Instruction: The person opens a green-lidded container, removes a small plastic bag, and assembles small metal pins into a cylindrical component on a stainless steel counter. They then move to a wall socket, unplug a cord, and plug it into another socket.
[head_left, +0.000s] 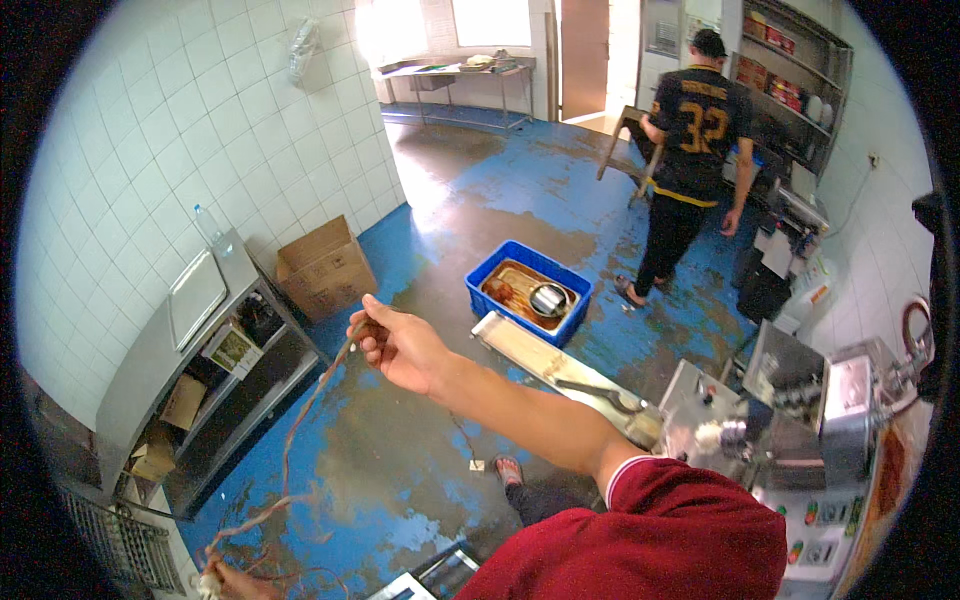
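Observation:
My right hand (400,345) is raised out in front of me on a bare forearm with a dark red sleeve. Its fingers pinch the upper end of a long, thin, brown twisted strand (290,450), cord-like, whose material I cannot make out. The strand runs down to the lower left, where looser thin strands branch off it. There my left hand (240,583), partly cut off by the picture's dark rim, is closed around the strand's lower part, beside a whitish knotted bunch (208,585).
A blue crate (480,290) holding a brown-stained tray and metal pot stands ahead. Left are a steel counter (235,270) and cardboard box (325,265). A long pale board (530,355) and machines (780,400) stand right. A person (700,130) stands beyond, by a stool (610,145).

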